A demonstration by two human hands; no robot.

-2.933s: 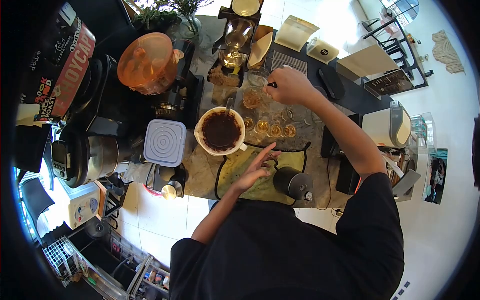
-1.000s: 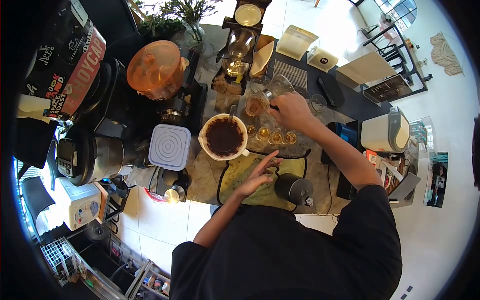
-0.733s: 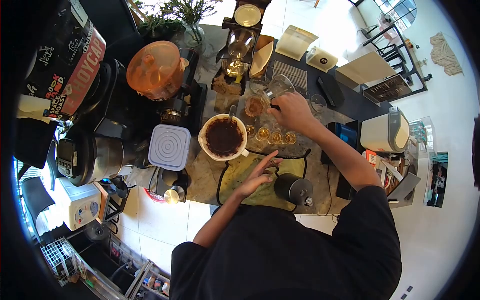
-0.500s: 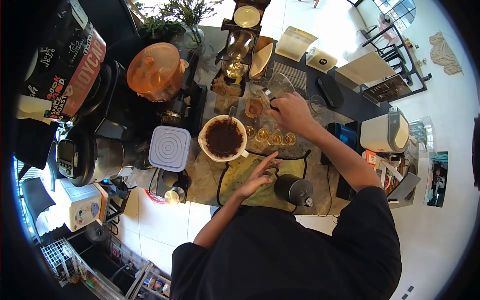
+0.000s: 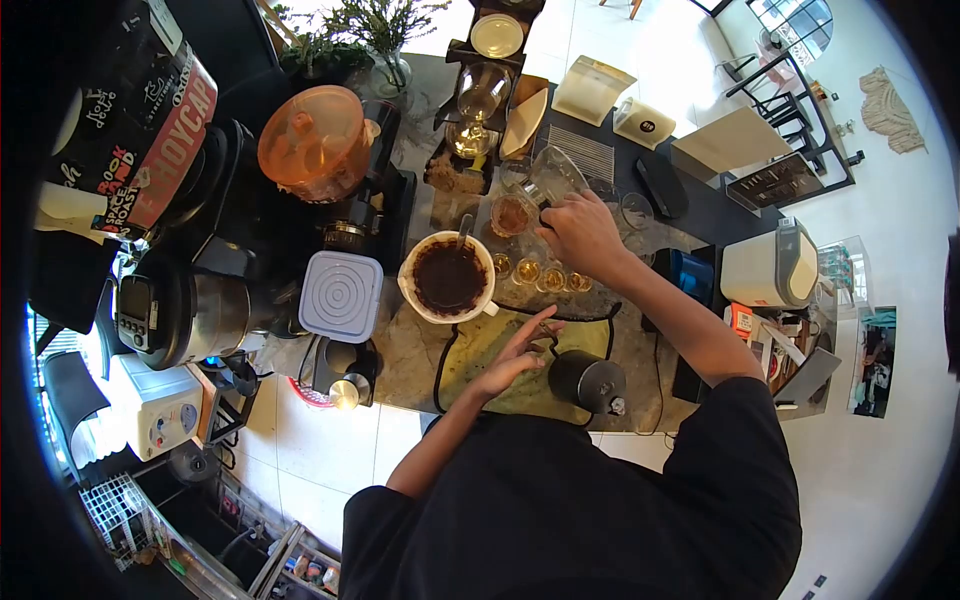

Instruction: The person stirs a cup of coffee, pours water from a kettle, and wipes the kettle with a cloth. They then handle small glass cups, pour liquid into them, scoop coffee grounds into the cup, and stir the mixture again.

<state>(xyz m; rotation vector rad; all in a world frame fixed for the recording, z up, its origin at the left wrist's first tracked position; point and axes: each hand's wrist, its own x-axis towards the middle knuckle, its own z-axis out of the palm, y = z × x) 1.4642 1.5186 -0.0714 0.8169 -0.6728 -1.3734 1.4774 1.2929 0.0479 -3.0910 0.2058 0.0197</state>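
Observation:
My right hand [image 5: 580, 232] grips a glass carafe [image 5: 558, 176] by its handle, tipped to the left beside a glass of brownish liquid [image 5: 510, 214]. Below the carafe stand several small glasses of amber liquid [image 5: 526, 271] in a row. My left hand [image 5: 512, 358] hovers over a yellowish cloth [image 5: 470, 362] with its fingers stretched out, holding nothing. Close to its fingertips rises the thin spout of a dark kettle [image 5: 588, 380]. A white dripper [image 5: 402, 284] with wet coffee grounds [image 5: 448, 280] and a spoon in it sits left of the small glasses.
A lidded square container [image 5: 340, 297] lies left of the dripper, near an orange-lidded tub [image 5: 313, 140]. Coffee machinery and a bag [image 5: 150, 120] fill the left side. Behind the glasses stands a siphon brewer [image 5: 480, 95]. A white box [image 5: 765, 262] is at the right.
The carafe has tipped further toward the glass of brownish liquid, and my right hand has turned slightly with it. My left hand stays in place.

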